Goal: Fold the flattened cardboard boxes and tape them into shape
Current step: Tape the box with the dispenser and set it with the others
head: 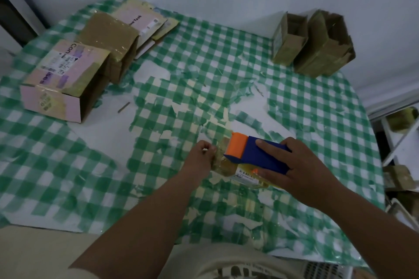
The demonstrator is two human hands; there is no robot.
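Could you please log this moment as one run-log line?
right hand grips tape dispenser | left hand pinches tape end | small box underneath

Tape dispenser [256, 154], blue body with orange roller end, sat on a small flat tape-wrapped box [242, 171] near the middle of the tabletop, toward its right and near edges; a strip of clear tape ran off the dispenser's orange end.

The box showed a white barcode label; much of it was hidden.

2 assembled boxes stood by the left edge: a pink printed one [61, 79] with labels on top, a plain brown taped one [108, 38] touching it behind.

Flattened pink-printed cardboard [145, 22] lay at the far-left corner.

2 open brown boxes [315, 45] stood side by side near the far-right corner, flaps up.
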